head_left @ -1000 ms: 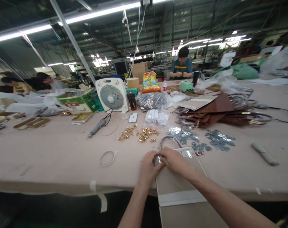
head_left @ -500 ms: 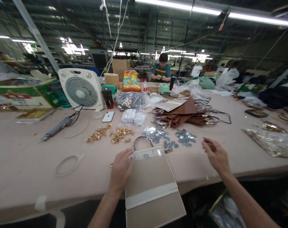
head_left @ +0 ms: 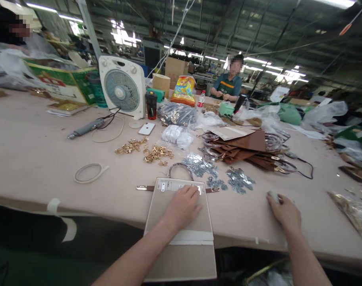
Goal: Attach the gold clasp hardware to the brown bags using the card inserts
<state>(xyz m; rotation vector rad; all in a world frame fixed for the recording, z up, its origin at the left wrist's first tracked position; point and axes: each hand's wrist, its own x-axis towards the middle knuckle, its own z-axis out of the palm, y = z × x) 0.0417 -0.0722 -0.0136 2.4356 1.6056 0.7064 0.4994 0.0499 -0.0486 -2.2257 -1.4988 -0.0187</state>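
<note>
A beige bag panel (head_left: pixel 181 234) lies flat at the table's near edge, hanging partly over it, with a round handle (head_left: pixel 181 169) and brown side tabs at its top. My left hand (head_left: pixel 182 206) rests flat on the panel's upper part, fingers spread near small metal plates. My right hand (head_left: pixel 285 210) lies on the table to the right, its fingers closed round a small grey roll (head_left: pixel 273 195). Gold clasps (head_left: pixel 145 151) and silver metal pieces (head_left: pixel 216 174) are scattered just beyond the panel.
A white fan (head_left: pixel 122 87), a phone (head_left: pixel 146 128), an electric screwdriver (head_left: pixel 85 129), a tape loop (head_left: pixel 90 172), brown bags (head_left: pixel 249 149) and plastic packets (head_left: pixel 177 115) lie on the table. A person in green (head_left: pixel 228 85) sits opposite. Another person sits far left.
My right hand has come down onto the table and closed on the grey roll. My left hand has slid onto the panel's top. The view has swung left.
</note>
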